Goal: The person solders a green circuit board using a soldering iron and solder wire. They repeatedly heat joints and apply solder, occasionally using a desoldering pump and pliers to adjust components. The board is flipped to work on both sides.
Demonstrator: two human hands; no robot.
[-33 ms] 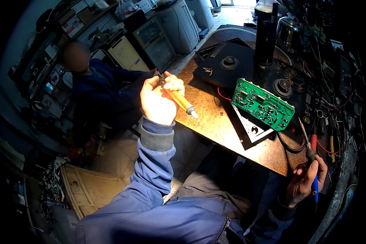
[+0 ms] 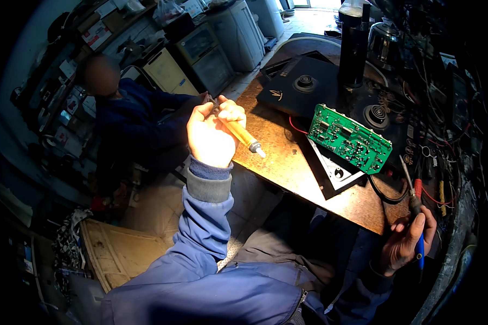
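Note:
My left hand (image 2: 214,130), raised over the bench's left edge, is closed around a solder sucker (image 2: 241,132). Its yellow barrel slants down to the right and ends in a dark collar and a pale nozzle. At the lower right, my right hand (image 2: 409,241) grips a soldering iron (image 2: 415,205) with a blue handle end, its metal tip pointing up. Between the hands, a green circuit board (image 2: 350,140) lies tilted with many small parts and solder joints facing up. A black-and-white panel (image 2: 336,173) sits partly under it. The iron's tip is apart from the board.
Black cooktop bodies with round coils (image 2: 305,83) lie farther back on the wooden bench (image 2: 255,108). Behind them stands a tall dark cylinder (image 2: 353,54). Tangled wires and a red-handled tool (image 2: 418,187) crowd the right side. Another person (image 2: 141,119) sits across at the left.

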